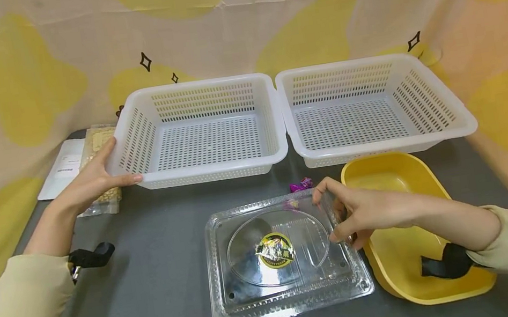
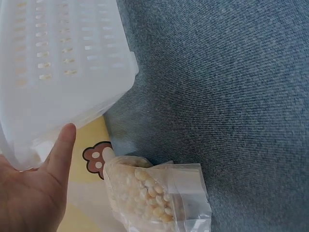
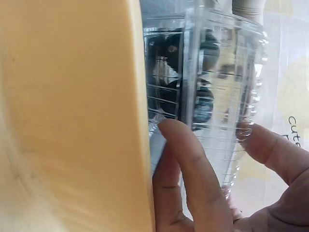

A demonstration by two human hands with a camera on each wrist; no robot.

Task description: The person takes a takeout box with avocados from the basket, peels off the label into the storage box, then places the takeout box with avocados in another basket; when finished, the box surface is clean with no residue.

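My left hand (image 1: pixel 86 182) rests against the near left corner of a white perforated plastic basket (image 1: pixel 207 171), its thumb along the front rim. In the left wrist view, one straight digit (image 2: pixel 62 152) touches the basket's outer wall; the other fingers are hidden. My right hand (image 1: pixel 364 211) grips the right edge of a clear plastic lidded container (image 1: pixel 254 302) with a round yellow-and-black sticker (image 1: pixel 275 250). In the right wrist view, the fingers and thumb bend about the container's side (image 3: pixel 212 145). Dark round shapes show through the plastic.
A second white basket (image 1: pixel 383 144) adjoins the first. Beside my right hand, a yellow tub (image 1: pixel 406 267) stands under the forearm. A purple wrapped piece (image 1: pixel 300 185) lies behind the container. Clear bags of pale kernels (image 1: pixel 106 198) and a white packet (image 1: pixel 61 172) lie at left.
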